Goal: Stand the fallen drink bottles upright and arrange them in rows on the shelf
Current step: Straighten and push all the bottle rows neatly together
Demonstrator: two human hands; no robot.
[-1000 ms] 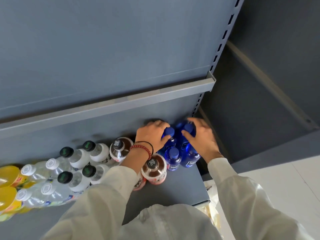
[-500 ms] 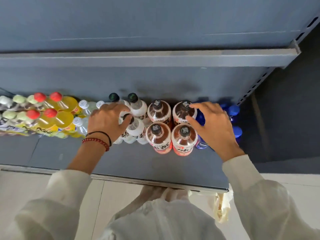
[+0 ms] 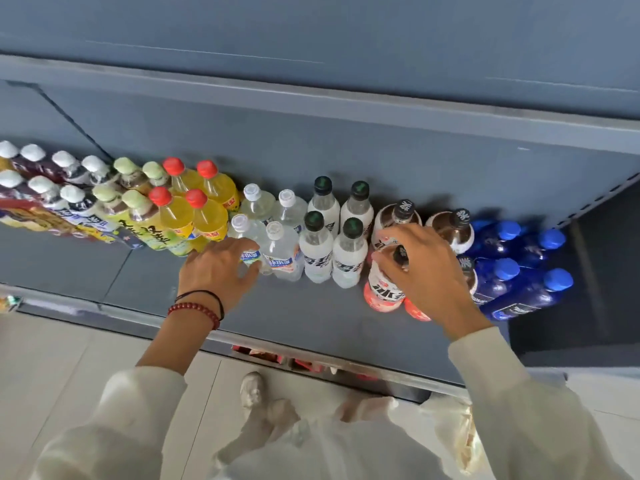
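Bottles stand upright in two rows along the grey shelf (image 3: 311,327), sorted by kind. The right hand (image 3: 420,268) curls over the top of a front-row tea bottle (image 3: 382,289) with a pink base, fingers bent around its dark cap, gripping it. A second pink-based bottle (image 3: 417,311) sits mostly hidden under that hand, and two more brown tea bottles (image 3: 453,228) stand behind. The left hand (image 3: 216,271) is open with fingers spread, its fingertips (image 3: 252,268) touching the label of a clear bottle (image 3: 249,244) in the front row; a red bead bracelet (image 3: 195,310) and a thin black band circle the wrist.

Between the hands stand four white bottles (image 3: 317,251) with dark green caps, two in front and two behind, next to the four clear ones. Right of the tea, blue bottles (image 3: 519,292) with blue caps close the row near the shelf end. Left of the clear ones come four yellow bottles (image 3: 206,216) with red caps, then green-capped bottles (image 3: 138,209), then dark bottles (image 3: 48,188) with white caps at the far left, blurred. White sleeves (image 3: 512,393) cover both forearms, above a pale tiled floor (image 3: 69,358).
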